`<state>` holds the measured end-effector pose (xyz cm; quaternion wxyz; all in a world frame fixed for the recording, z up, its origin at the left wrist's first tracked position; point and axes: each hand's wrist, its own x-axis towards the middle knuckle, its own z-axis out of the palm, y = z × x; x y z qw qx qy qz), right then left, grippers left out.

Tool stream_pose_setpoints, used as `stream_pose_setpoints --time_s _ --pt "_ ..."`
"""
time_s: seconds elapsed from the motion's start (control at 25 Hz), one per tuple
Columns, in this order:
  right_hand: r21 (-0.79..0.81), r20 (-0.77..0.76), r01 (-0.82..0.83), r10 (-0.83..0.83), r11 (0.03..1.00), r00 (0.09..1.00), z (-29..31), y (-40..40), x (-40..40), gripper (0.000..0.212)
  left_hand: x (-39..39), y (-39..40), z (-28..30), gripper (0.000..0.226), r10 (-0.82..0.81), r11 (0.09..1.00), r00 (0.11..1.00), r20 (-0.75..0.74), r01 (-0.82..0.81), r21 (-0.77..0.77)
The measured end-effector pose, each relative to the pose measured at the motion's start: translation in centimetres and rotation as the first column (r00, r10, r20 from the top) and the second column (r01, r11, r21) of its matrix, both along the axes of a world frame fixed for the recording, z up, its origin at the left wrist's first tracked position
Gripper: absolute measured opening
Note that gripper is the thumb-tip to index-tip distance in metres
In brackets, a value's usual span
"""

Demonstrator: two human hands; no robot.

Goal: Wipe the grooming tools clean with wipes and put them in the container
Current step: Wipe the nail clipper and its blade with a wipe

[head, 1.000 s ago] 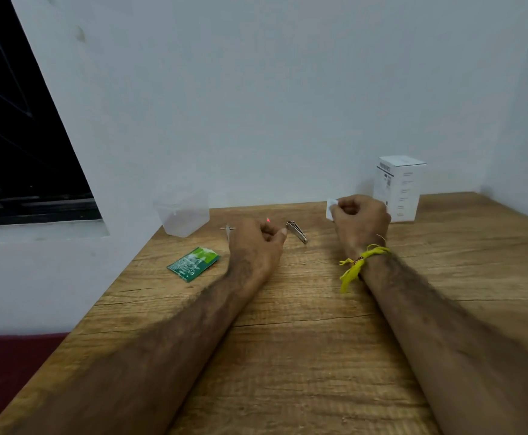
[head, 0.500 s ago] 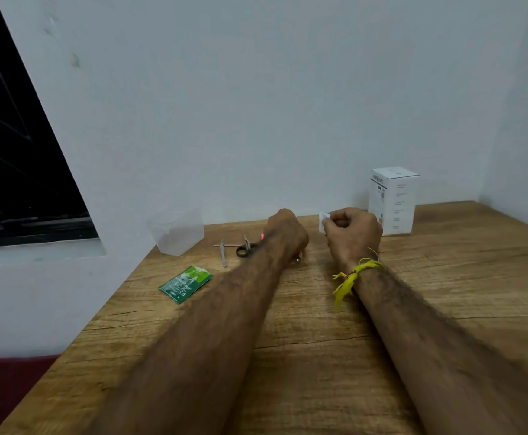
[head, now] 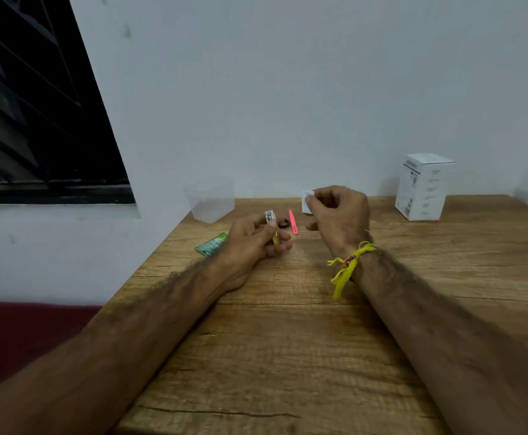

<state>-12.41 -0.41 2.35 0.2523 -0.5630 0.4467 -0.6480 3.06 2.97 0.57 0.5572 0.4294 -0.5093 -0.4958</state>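
**Clipper in my left hand, wipe in my right, a short gap between them**

I have a small metal nail clipper (head: 271,227) pinched in my left hand (head: 253,243). Its long axis runs up and away from me, with the top end poking out above my fingers. The wipe (head: 307,200) lies up and to the right of it, pinched closed in my right hand (head: 339,215), so I judge the right hand comes across to rub it.

Just beyond, a pink file (head: 293,221) and a dark, blurry item (head: 283,223) lie on the wooden desk (head: 288,340). The clear container (head: 210,204) stands at the far left edge, nearer my left hand. A green sachet (head: 211,244) lies beside that wrist, a white box (head: 422,188) far right against the pale wall.
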Motion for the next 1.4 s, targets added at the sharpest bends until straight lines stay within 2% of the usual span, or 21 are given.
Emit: stream_pose_setpoints --time_s 0.16,0.24,0.36,0.4,0.52,0.68,0.8,0.96,1.12,1.4 --pt "0.018 0.083 0.020 -0.021 1.000 0.996 0.0 0.1 -0.1 0.008 0.2 -0.4 0.0 0.021 -0.121 0.990 0.990 -0.074 0.126 0.064" --pt "-0.037 0.000 0.061 -0.061 0.997 0.998 -0.2 0.3 -0.4 0.007 0.2 0.0 0.1 0.022 -0.146 0.984 0.984 -0.105 0.155 0.087" --pt "-0.171 -0.268 0.092 -0.136 0.981 0.954 -1.5 1.0 -0.5 0.003 0.6 -0.1 0.3 0.025 -0.198 0.976 0.974 -0.114 0.206 0.072" --pt "-0.201 -0.316 0.093 -0.154 0.975 0.936 -1.7 0.9 -0.4 0.003 0.6 -0.2 0.4 0.026 -0.224 0.971 0.969 -0.103 0.231 0.067" --pt "-0.266 -0.329 0.063 -0.152 0.962 0.932 -1.7 0.4 0.3 0.005 0.6 -0.1 0.4 0.026 -0.268 0.961 0.960 -0.086 0.273 0.055" --pt "-0.376 -0.346 -0.014 -0.126 0.926 0.930 -2.0 0.5 1.6 0.007 0.8 -0.4 0.2 0.028 -0.266 0.959 0.951 -0.157 0.278 0.058" --pt "-0.473 -0.431 -0.088 -0.143 0.876 0.891 -2.0 0.5 1.0 0.009 0.9 -0.5 0.1 0.026 -0.272 0.957 0.944 -0.185 0.285 0.048" --pt "-0.513 -0.555 -0.148 -0.195 0.846 0.809 -2.2 0.4 0.6 0.011 1.1 -0.3 0.3 0.030 -0.260 0.960 0.944 -0.202 0.275 0.047" --pt "-0.552 -0.559 -0.137 -0.243 0.823 0.793 -2.0 0.3 0.1 0.011 1.2 -0.2 0.2 0.031 -0.274 0.958 0.947 -0.165 0.284 0.038" --pt "-0.589 -0.553 -0.122 -0.288 0.799 0.782 -2.5 1.0 0.6 0.012 1.2 -0.3 0.1 0.023 -0.234 0.970 0.951 -0.203 0.242 0.020"
